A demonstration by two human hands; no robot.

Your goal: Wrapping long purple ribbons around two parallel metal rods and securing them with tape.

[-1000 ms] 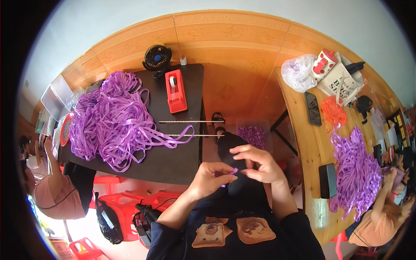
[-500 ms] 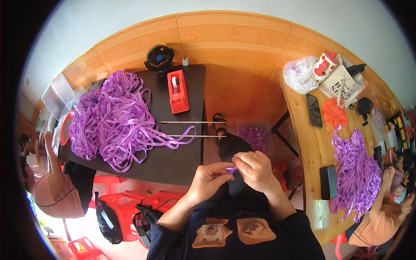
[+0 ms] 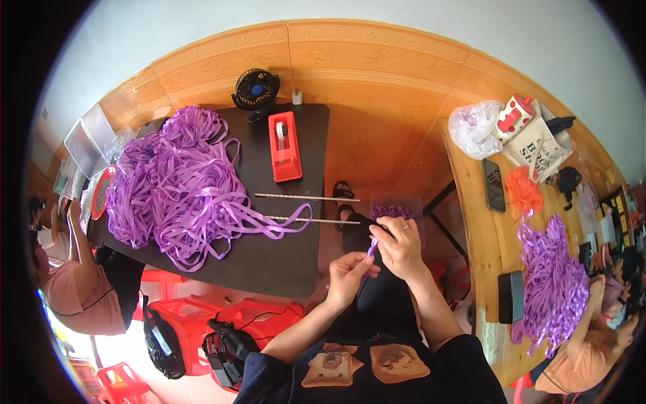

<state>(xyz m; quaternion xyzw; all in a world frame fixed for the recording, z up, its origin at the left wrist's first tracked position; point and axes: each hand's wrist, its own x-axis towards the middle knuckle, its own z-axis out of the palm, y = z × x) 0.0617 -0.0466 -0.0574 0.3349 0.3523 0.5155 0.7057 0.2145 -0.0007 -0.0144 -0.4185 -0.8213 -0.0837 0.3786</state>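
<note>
Over my lap, my left hand (image 3: 348, 276) pinches a short piece of purple ribbon (image 3: 371, 248) between thumb and fingers. Just above it and to the right, my right hand (image 3: 398, 246) closes its fingertips on the ribbon's upper end. The ribbon looks narrow and folded or twisted between the two hands; its exact shape is too small to tell. On the dark table to the left lies a big tangled heap of purple ribbon (image 3: 171, 185), with a loop trailing toward me. Two thin metal rods (image 3: 306, 196) stick out past that table's right edge.
A red tape dispenser (image 3: 286, 161) and a black fan (image 3: 256, 91) stand on the dark table. A clear bin (image 3: 412, 209) with purple pieces sits beyond my hands. The wooden table at right bears a phone (image 3: 494, 185) and another purple heap (image 3: 552, 283). People sit at both sides.
My right hand has moved up and away from my body, and my left hand slightly right. More of the ribbon shows between them. The whole view has shifted slightly.
</note>
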